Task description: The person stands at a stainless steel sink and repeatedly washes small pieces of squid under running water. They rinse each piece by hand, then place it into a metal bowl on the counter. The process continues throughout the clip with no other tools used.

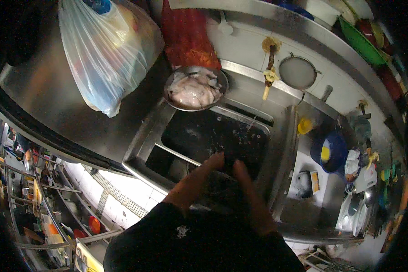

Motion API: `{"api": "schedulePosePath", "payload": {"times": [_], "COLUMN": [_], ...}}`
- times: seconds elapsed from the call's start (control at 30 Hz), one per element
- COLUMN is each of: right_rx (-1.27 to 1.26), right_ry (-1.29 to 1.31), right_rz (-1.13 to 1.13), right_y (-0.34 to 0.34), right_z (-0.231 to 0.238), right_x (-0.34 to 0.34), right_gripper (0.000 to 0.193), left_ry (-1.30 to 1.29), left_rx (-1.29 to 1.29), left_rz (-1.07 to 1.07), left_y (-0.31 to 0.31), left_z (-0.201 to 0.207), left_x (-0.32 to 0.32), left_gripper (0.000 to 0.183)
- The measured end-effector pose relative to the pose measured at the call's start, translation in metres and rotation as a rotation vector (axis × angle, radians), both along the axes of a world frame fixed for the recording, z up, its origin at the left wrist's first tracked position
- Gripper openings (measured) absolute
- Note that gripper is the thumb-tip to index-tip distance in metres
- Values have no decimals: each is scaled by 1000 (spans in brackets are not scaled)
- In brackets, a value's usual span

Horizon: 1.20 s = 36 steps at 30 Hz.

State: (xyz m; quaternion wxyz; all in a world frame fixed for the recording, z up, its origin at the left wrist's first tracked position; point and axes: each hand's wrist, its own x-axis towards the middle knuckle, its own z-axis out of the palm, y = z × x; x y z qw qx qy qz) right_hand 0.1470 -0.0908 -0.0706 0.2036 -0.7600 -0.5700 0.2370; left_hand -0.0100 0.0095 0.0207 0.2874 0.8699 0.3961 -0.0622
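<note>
Both hands reach into a metal basin (162, 143) of dark water set in the steel sink. My left hand (211, 163) dips at the fingertips, and its fingers are hard to make out against the dark. Just to its right, my right hand (241, 171) goes in at a similar depth, its fingers hidden too. Whether either holds something cannot be seen. Bubbles float on the surface, and a thin stream of water falls from the tap (270, 75). Beyond the basin's far left corner stands a round metal bowl (196, 89) heaped with pale, wet, raw pieces, perhaps squid.
A bulging white plastic bag (109, 50) stands on the steel counter (54, 86) at left, near a red mesh sack (188, 38). A strainer (298, 72) hangs on the wall. In the right-hand sink are a blue bowl (328, 153) and a dark-and-yellow sponge (309, 183).
</note>
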Motion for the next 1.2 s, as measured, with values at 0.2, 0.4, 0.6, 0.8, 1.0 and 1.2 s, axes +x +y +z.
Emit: {"api": "schedulePosePath", "payload": {"times": [0.2, 0.4, 0.6, 0.8, 1.0, 1.2], "right_rx": [98, 134, 190, 250, 221, 346], "right_ry": [5, 262, 1422, 1355, 1462, 1601], "right_rz": [47, -229, -411, -144, 39, 31], "right_y": [-28, -27, -8, -17, -21, -3], "right_z": [124, 233, 241, 239, 241, 225], "right_x": [8, -7, -22, -19, -11, -26], "right_gripper": [37, 30, 26, 29, 37, 39], "left_ry": [-281, -790, -813, -797, -862, -937], "left_rx": [-200, -604, -420, -1279, -1164, -523], "left_rz": [-111, 10, 17, 310, 261, -27], "left_y": [11, 15, -1, -5, -9, -10], "left_z": [91, 153, 181, 183, 176, 195], "left_x": [-30, -21, -10, -20, -19, -29], "left_gripper": [54, 55, 55, 45, 33, 22]}}
